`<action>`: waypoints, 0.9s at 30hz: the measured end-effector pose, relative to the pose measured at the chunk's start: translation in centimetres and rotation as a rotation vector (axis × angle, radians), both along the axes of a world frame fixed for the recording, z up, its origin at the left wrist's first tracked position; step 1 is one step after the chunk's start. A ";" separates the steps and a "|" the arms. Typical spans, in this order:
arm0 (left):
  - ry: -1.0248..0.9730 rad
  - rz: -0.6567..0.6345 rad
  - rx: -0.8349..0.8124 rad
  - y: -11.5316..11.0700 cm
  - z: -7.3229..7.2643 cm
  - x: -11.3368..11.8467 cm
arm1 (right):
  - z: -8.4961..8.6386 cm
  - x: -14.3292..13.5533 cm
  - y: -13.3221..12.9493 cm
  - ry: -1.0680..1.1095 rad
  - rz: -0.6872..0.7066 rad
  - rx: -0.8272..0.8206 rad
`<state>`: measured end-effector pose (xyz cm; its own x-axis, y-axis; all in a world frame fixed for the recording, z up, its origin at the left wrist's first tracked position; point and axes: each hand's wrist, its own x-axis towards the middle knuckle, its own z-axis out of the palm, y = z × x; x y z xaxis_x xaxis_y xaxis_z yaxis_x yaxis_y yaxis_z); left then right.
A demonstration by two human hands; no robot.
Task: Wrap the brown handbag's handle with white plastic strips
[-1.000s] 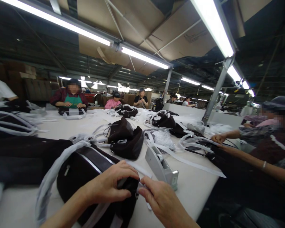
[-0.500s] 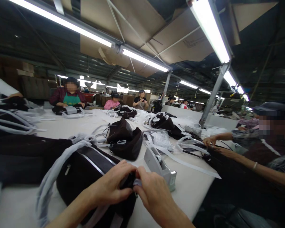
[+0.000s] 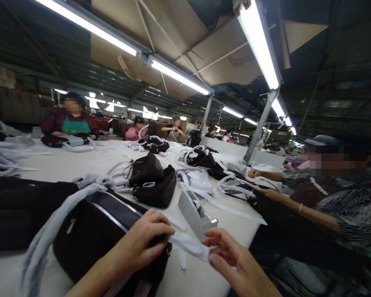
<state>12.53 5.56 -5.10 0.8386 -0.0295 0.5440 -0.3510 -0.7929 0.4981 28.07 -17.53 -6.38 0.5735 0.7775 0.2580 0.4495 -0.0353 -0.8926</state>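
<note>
Black bag point(image 3: 92, 231): near end hidden under left hand point(image 3: 142, 243), bottom cut by lower edge
Right hand point(image 3: 235, 264): wrist cut by lower edge
Far workers point(image 3: 173, 131): too small to tell their work

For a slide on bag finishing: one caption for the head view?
Left hand steadies a dark bag while right hand pulls a white strip from it.

Bag point(image 3: 92, 231) on table point(image 3: 241, 243); tape dispenser point(image 3: 194, 212) right, behind strip point(image 3: 188, 244).
</note>
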 end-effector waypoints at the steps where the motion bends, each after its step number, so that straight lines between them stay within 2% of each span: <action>1: -0.005 0.003 -0.005 0.0 0.0 0.1 | -1.2 -0.5 0.1 0.060 -0.007 0.046; 4: -0.028 0.013 -0.019 0.1 -0.1 0.3 | -4.2 -2.9 2.2 0.321 -0.034 0.229; 7: -0.049 0.024 -0.022 0.0 -0.4 0.4 | -5.4 -4.6 5.5 0.493 -0.001 0.368; 10: -0.070 0.031 -0.021 0.0 -0.2 0.2 | -4.9 -5.2 8.1 0.319 0.008 0.450; 13: 0.016 -0.009 -0.020 0.3 1.1 -0.7 | -3.8 -5.2 9.3 0.052 -0.041 0.524; 16: 0.194 -0.110 0.007 1.0 3.0 -1.8 | -3.1 -5.6 9.6 0.088 -0.099 0.578; 18: 0.261 -0.131 0.020 1.6 3.6 -2.3 | -2.9 -6.0 9.7 0.163 -0.136 0.601; 20: 0.267 -0.118 0.015 1.9 3.4 -2.2 | -2.9 -6.1 9.7 0.190 -0.163 0.602; 22: 0.226 -0.104 -0.009 2.0 2.6 -1.8 | -3.0 -6.0 9.8 0.178 -0.170 0.607; 27: 0.123 -0.103 -0.057 1.8 0.8 -0.8 | -4.4 -5.8 10.2 0.206 -0.187 0.622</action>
<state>11.73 7.35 -4.26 0.8929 -0.0911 0.4410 -0.3630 -0.7250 0.5853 22.30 -7.35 -10.81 0.7694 0.4026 0.4959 0.3045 0.4513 -0.8388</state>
